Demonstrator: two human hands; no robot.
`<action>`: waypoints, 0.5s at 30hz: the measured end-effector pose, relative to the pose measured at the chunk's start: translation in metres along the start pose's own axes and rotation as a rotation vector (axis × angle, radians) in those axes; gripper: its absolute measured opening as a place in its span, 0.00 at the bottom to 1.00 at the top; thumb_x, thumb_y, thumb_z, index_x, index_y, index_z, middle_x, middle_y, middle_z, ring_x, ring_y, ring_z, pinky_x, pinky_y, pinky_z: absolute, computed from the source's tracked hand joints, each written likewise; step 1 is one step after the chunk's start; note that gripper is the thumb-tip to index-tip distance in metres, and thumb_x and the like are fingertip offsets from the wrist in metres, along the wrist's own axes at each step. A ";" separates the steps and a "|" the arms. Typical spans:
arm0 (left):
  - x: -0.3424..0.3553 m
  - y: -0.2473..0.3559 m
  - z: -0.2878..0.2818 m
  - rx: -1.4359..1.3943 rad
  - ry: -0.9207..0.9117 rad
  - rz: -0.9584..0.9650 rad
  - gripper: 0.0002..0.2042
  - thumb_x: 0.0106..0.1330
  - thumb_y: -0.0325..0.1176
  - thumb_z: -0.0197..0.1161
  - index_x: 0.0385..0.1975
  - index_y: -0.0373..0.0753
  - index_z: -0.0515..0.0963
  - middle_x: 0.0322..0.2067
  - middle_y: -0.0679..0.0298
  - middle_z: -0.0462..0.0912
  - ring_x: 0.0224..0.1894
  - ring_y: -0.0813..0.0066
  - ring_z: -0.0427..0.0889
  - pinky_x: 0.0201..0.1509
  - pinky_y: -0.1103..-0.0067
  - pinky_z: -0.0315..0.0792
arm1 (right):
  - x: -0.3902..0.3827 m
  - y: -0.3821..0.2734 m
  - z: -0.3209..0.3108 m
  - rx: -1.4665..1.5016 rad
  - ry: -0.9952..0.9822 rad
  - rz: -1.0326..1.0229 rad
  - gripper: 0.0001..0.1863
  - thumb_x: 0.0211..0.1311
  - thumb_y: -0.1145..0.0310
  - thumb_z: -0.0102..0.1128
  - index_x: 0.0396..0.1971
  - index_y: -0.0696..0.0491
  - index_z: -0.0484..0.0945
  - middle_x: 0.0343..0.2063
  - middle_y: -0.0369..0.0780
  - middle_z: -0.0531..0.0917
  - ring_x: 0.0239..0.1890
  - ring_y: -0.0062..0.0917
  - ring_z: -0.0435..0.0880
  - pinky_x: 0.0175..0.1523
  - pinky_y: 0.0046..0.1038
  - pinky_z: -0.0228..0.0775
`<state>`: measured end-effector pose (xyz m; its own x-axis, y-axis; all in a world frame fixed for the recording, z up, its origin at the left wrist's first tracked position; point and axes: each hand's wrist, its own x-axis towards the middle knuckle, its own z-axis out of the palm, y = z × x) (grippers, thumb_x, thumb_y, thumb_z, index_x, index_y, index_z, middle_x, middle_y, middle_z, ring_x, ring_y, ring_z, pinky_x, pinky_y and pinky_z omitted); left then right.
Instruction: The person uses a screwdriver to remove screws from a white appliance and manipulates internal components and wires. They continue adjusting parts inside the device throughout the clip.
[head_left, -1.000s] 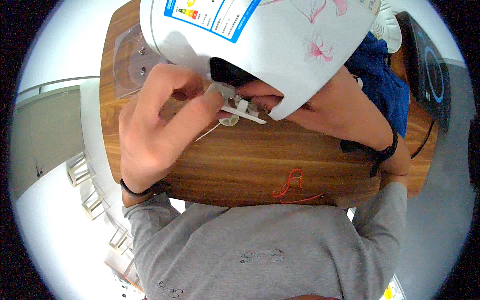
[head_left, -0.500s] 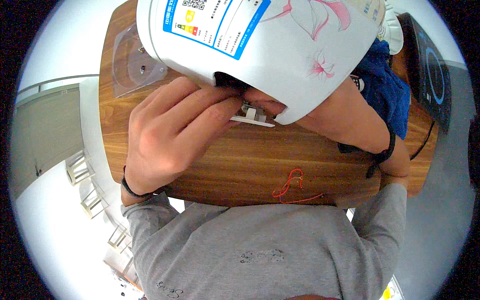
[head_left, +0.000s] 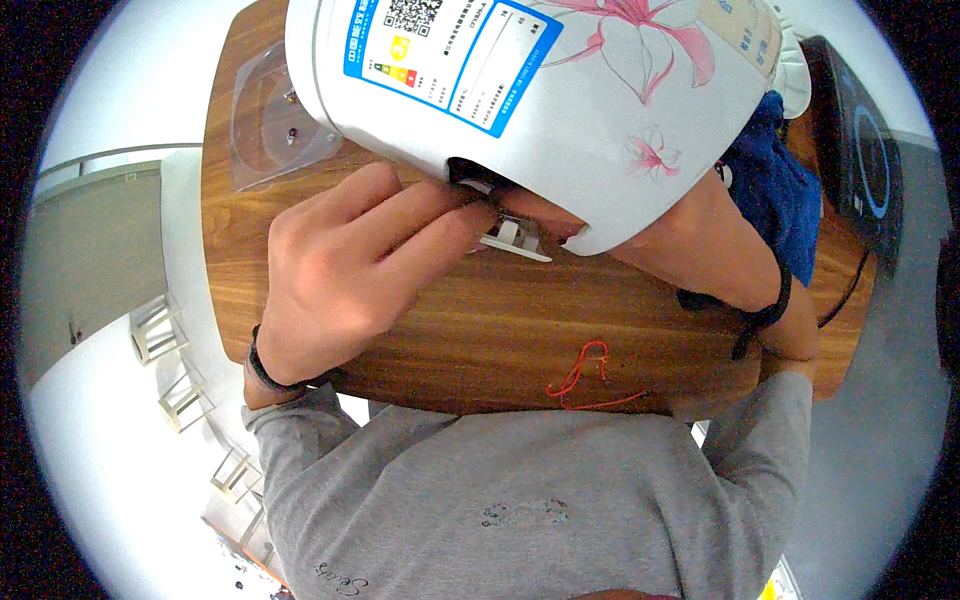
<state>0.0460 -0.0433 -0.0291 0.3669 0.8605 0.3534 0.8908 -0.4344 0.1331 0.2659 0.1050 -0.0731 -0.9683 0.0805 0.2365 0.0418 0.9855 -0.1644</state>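
A white appliance shell (head_left: 600, 120) with pink flowers and a blue-bordered label fills the top middle, tilted, with a dark opening on its lower edge. My left hand (head_left: 365, 270) curls its fingers in a pinch at that opening; what its fingertips hold is hidden. A white plastic piece (head_left: 521, 242) with small tabs shows just below the opening, beside those fingertips. My right hand (head_left: 705, 240) reaches under the shell from the right, its bent fingers partly showing in the opening next to the piece. Their tips and any grip are hidden.
The wooden table (head_left: 470, 340) holds a red cord (head_left: 585, 375), a clear plastic sheet (head_left: 255, 130) with small metal parts at back left, blue cloth (head_left: 785, 200) and a black induction cooker (head_left: 862, 160) with a cable at right. White chairs (head_left: 185, 395) stand beyond the left edge.
My left hand has moved right, its fingers now further over the plastic piece and at the opening, covering more of it. The shell has shifted slightly down and right from a second ago.
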 end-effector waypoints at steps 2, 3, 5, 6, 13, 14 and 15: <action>-0.001 0.001 0.000 0.011 -0.005 -0.004 0.15 0.45 0.29 0.65 0.36 0.41 0.83 0.31 0.69 0.81 0.28 0.75 0.77 0.25 0.80 0.74 | 0.000 -0.001 0.000 -0.049 0.032 -0.005 0.23 0.51 0.66 0.68 0.50 0.34 0.85 0.47 0.31 0.84 0.49 0.30 0.83 0.51 0.34 0.76; -0.001 0.002 0.000 0.015 -0.008 -0.006 0.15 0.45 0.29 0.65 0.36 0.41 0.83 0.31 0.69 0.81 0.28 0.75 0.78 0.25 0.80 0.74 | 0.000 -0.002 -0.001 -0.079 0.063 -0.009 0.23 0.51 0.65 0.68 0.50 0.32 0.85 0.48 0.31 0.83 0.49 0.30 0.83 0.51 0.34 0.76; 0.000 0.002 0.001 0.021 0.019 0.009 0.14 0.45 0.30 0.65 0.35 0.41 0.83 0.31 0.68 0.81 0.27 0.76 0.78 0.25 0.81 0.74 | 0.000 -0.002 -0.004 -0.007 -0.005 0.019 0.22 0.52 0.65 0.67 0.50 0.34 0.85 0.48 0.31 0.83 0.49 0.30 0.83 0.52 0.34 0.75; 0.001 0.002 0.000 0.024 0.032 0.017 0.14 0.45 0.30 0.65 0.35 0.40 0.82 0.31 0.68 0.81 0.27 0.76 0.79 0.25 0.81 0.74 | 0.000 -0.002 -0.004 0.030 -0.040 0.034 0.22 0.52 0.65 0.66 0.50 0.34 0.85 0.48 0.31 0.83 0.49 0.30 0.83 0.53 0.34 0.75; 0.004 0.001 -0.001 -0.087 0.153 0.084 0.12 0.43 0.30 0.65 0.29 0.36 0.79 0.31 0.61 0.81 0.23 0.72 0.79 0.22 0.80 0.72 | 0.000 0.009 0.009 0.152 0.060 -0.118 0.11 0.49 0.70 0.57 0.34 0.53 0.82 0.30 0.45 0.85 0.34 0.41 0.87 0.37 0.38 0.82; 0.004 0.002 -0.002 -0.089 0.146 0.090 0.11 0.43 0.30 0.65 0.29 0.36 0.78 0.31 0.60 0.81 0.23 0.71 0.79 0.22 0.80 0.72 | 0.003 0.009 0.009 0.156 0.105 -0.136 0.11 0.49 0.70 0.57 0.34 0.54 0.82 0.30 0.45 0.85 0.33 0.41 0.87 0.37 0.38 0.82; 0.004 0.003 -0.002 -0.084 0.146 0.098 0.12 0.42 0.29 0.65 0.29 0.36 0.78 0.31 0.60 0.81 0.23 0.71 0.79 0.21 0.80 0.72 | 0.003 0.009 0.008 0.148 0.115 -0.139 0.11 0.49 0.70 0.57 0.34 0.54 0.82 0.29 0.45 0.85 0.33 0.41 0.87 0.37 0.38 0.82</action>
<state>0.0492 -0.0415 -0.0254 0.4021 0.7681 0.4983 0.8253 -0.5397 0.1660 0.2609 0.1125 -0.0812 -0.9273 -0.0295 0.3732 -0.1348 0.9563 -0.2594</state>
